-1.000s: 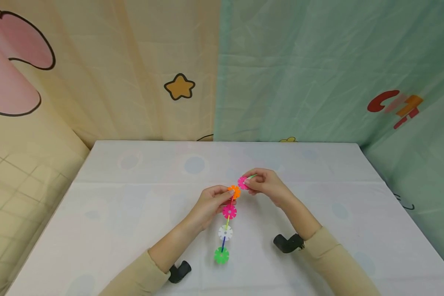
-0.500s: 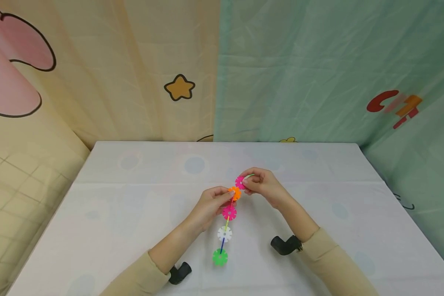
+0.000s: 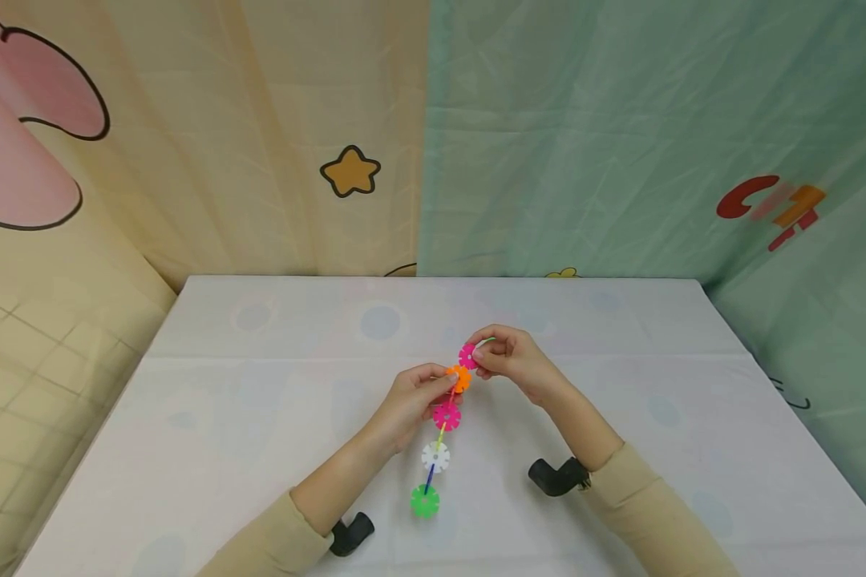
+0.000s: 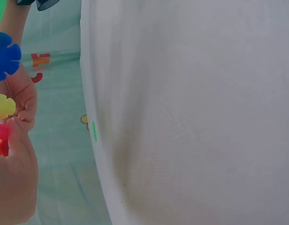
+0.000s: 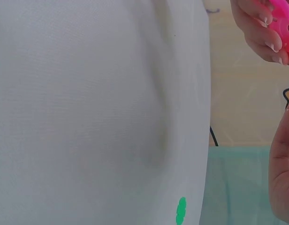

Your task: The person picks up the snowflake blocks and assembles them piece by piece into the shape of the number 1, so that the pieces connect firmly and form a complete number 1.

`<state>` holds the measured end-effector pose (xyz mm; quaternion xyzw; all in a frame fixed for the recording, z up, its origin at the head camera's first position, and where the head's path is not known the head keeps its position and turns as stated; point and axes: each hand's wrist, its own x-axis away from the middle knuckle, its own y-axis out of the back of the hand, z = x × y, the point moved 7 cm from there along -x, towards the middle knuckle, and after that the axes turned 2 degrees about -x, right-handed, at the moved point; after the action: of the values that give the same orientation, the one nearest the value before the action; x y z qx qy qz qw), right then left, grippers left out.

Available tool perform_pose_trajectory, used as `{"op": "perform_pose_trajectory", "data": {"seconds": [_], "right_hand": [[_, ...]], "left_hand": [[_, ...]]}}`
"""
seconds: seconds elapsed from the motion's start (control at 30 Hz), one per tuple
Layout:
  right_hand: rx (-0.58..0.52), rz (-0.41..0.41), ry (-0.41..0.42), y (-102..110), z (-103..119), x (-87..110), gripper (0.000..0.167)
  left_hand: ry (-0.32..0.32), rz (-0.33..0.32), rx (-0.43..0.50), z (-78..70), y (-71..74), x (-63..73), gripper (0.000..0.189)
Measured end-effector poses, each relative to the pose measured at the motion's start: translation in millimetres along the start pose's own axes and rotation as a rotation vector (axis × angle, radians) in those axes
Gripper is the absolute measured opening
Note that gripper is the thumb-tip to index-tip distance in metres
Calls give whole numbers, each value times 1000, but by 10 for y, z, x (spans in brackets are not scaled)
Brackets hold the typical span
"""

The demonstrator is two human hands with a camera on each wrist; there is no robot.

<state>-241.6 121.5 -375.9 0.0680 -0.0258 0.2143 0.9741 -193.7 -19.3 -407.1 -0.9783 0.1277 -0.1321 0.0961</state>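
Note:
In the head view my left hand (image 3: 407, 401) pinches an orange notched interlocking disc (image 3: 462, 379), the top of a chain. Below it hang a pink disc (image 3: 447, 417), a white disc (image 3: 435, 457) and a green disc (image 3: 425, 502), linked by discs seen edge-on, one of them blue (image 3: 429, 478). My right hand (image 3: 512, 357) pinches another pink disc (image 3: 467, 357), with a green edge (image 3: 489, 340) showing behind the fingers. This pink disc sits right at the orange one's upper edge; whether they interlock I cannot tell. The left wrist view shows a blue disc (image 4: 6, 56) and a yellow disc (image 4: 3, 106).
A pale cloth with faint dots covers the table (image 3: 260, 433). Printed curtains (image 3: 584, 144) stand behind its far edge. Black wrist-worn pieces (image 3: 557, 477) stick out by both sleeves. A small green shape (image 5: 181, 211) shows against the cloth in the right wrist view; its nature is unclear.
My right hand has come slightly left, bringing its pink disc up to the orange one. The lower end of the chain has swung a little left.

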Motion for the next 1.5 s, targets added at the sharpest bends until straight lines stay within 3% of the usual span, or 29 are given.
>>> {"op": "perform_pose_trajectory", "data": {"seconds": [0.37, 0.67, 0.97, 1.5], "right_hand": [[44, 32, 111, -61, 112, 27, 17], [115, 76, 276, -124, 270, 68, 11], [72, 122, 393, -196, 381, 80, 10], [43, 67, 325, -238, 257, 58, 11]], "left_hand": [[-18, 6, 8, -15, -34, 20, 21], [-34, -29, 36, -44, -41, 65, 20], [-50, -115, 10, -106, 4, 119, 20], [-16, -147, 75, -67, 24, 128, 17]]}}
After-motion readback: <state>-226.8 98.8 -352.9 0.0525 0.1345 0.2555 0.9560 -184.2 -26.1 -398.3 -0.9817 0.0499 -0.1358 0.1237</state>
